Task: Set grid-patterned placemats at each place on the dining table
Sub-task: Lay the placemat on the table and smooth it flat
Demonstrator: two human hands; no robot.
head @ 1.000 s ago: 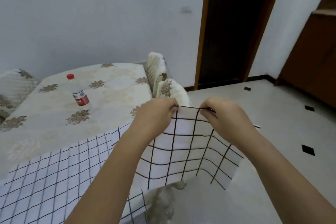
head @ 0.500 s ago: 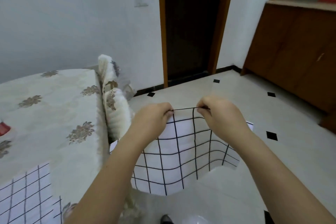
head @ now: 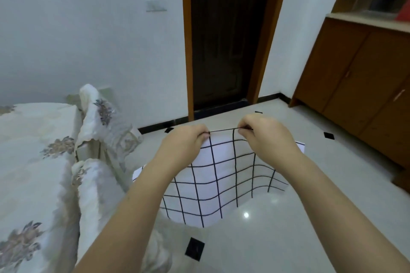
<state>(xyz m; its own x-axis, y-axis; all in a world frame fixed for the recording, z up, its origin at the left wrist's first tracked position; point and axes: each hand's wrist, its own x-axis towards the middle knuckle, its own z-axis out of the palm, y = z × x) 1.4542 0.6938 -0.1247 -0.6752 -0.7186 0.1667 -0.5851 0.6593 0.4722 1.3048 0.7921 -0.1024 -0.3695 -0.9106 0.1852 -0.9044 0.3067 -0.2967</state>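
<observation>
A white placemat with a black grid (head: 221, 179) hangs in the air over the floor, sagging in a curve. My left hand (head: 186, 142) pinches its top edge on the left. My right hand (head: 264, 135) pinches the same edge a short way to the right. The dining table (head: 33, 162), covered with a cream floral cloth, lies at the left edge of the view, apart from the mat.
Two chairs in quilted floral covers (head: 99, 131) stand along the table's right side. A dark door in a wooden frame (head: 226, 35) is straight ahead. A brown wooden cabinet (head: 366, 77) fills the right. The glossy floor (head: 277, 228) has small black tiles.
The view has swung right: the table with its bottle and laid placemat has slid out to the left, and the cabinet has come in. Both hands still hold the mat's top edge.
</observation>
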